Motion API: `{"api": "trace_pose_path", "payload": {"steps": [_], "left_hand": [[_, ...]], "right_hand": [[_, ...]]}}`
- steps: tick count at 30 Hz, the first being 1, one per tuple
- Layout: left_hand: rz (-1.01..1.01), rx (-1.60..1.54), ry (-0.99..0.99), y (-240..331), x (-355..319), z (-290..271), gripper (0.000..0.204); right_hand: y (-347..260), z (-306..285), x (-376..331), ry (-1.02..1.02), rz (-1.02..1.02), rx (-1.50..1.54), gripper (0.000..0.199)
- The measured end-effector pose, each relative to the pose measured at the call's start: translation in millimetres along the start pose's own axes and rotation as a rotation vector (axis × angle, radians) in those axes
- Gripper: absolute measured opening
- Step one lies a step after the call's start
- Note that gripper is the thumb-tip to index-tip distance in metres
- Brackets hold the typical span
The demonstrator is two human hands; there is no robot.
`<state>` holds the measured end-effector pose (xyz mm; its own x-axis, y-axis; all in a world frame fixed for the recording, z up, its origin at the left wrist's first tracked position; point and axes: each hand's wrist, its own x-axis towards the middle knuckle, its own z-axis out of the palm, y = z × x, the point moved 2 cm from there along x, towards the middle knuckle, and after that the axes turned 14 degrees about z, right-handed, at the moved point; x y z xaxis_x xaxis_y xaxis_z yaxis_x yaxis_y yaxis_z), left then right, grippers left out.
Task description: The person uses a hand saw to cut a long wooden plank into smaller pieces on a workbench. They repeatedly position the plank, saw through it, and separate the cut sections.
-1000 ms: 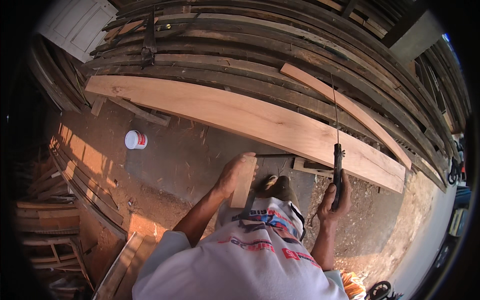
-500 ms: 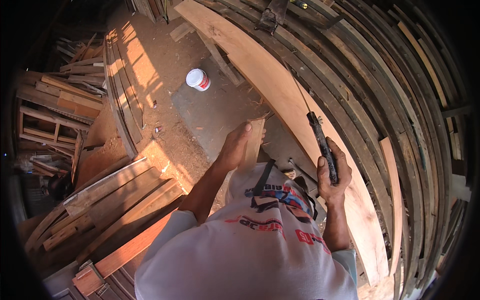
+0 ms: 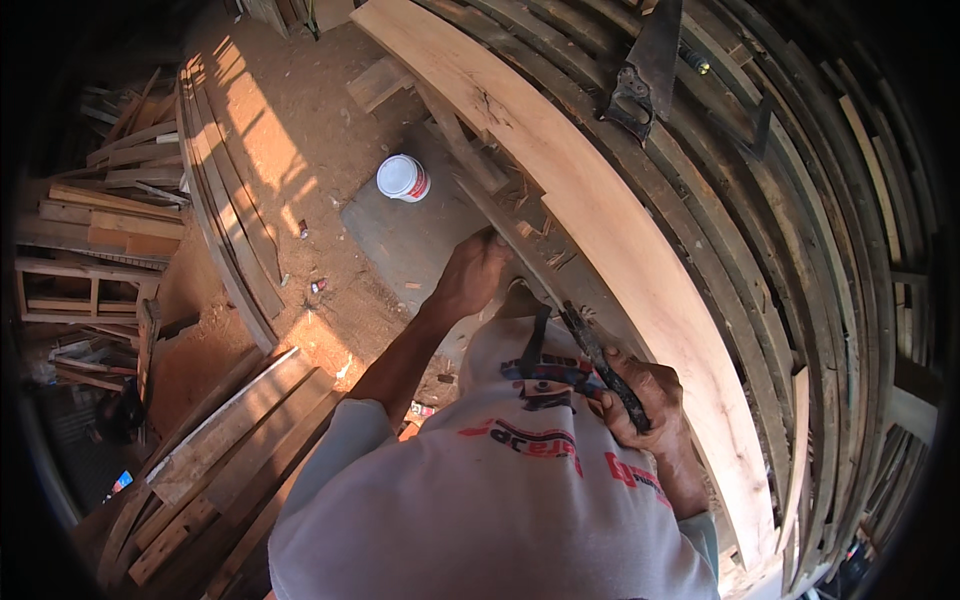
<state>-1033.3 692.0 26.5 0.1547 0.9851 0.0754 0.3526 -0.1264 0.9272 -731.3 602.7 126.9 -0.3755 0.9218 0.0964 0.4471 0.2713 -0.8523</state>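
Our right hand [image 3: 640, 400] clamps the chisel [image 3: 600, 360], its shaft pointing to eleven o'clock toward our left hand [image 3: 470, 280] pressing the strip [image 3: 500, 225].

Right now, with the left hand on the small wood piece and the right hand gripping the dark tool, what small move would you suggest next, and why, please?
Probably press the tool's blade against the narrow wood strip and cut. The right hand grips the dark-handled tool, its blade running along the strip, while the left hand rests on the wood beside it, and chips already lie there, next to the wide pale plank.
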Motion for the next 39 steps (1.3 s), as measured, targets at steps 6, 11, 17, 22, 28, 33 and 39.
{"api": "trace_pose_path", "payload": {"steps": [6, 11, 17, 22, 28, 33, 39], "left_hand": [[0.093, -0.053, 0.076, -11, 26, -51, 0.068], [0.039, -0.005, 0.223, -39, 35, -108, 0.067], [-0.026, 0.042, 0.261, -50, 46, -152, 0.071], [0.007, 0.042, 0.410, -65, 73, -164, 0.081], [0.156, 0.263, 0.348, -40, 127, -221, 0.064], [0.168, 0.367, 0.298, -62, 154, -233, 0.058], [-0.044, 0.137, 0.404, -117, 169, -279, 0.065]], "right_hand": [[-21, 47, 98, -0.017, 0.077, -0.031, 0.047], [-25, 72, 134, -0.035, -0.038, 0.062, 0.051], [-33, 85, 185, -0.076, -0.144, 0.084, 0.051], [-16, 96, 231, -0.064, -0.140, 0.237, 0.053], [-23, 79, 281, -0.144, -0.265, 0.142, 0.058], [-14, 103, 347, -0.203, -0.171, 0.090, 0.052], [10, 98, 389, 0.123, -0.039, 0.204, 0.042]]}}
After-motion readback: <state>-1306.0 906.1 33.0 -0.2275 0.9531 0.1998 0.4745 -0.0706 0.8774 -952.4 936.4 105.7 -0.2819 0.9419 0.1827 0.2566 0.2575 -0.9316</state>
